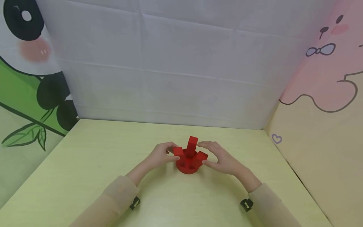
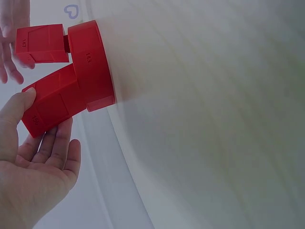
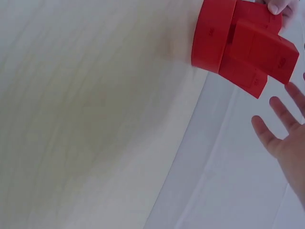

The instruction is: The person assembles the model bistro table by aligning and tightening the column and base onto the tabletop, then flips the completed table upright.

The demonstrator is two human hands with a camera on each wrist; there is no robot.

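- Hands first, how do we see them posed?

- Both reach in from beige sleeves [image 1: 114, 195], one on each side of the red piece [image 1: 187, 163]. Left hand [image 1: 163, 155] has its thumb on one face of the left block [image 1: 178, 152] and fingers against the opposite side, so we'd call that a proper pinch. Right hand [image 1: 224, 158] looks looser: fingers apart and pretty straight, thumb right by the right block [image 1: 201, 156]. We can't tell if that thumb actually touches.

- And where do we have the piece itself?

- On the table [image 1: 85, 164], between the two hands. We count three blocks on a round base [image 1: 187, 171]: left and right ones lean outward, and the rear block [image 1: 192, 145] pokes up tallest.

- What about materials?

- Same solid red all over, smooth flat faces, crisp edges, thin outlines on the blocks. We read something like 143 on the base's curved side. Tabletop's pale yellowish with faint streaky grain, and the sleeves look like soft cloth.
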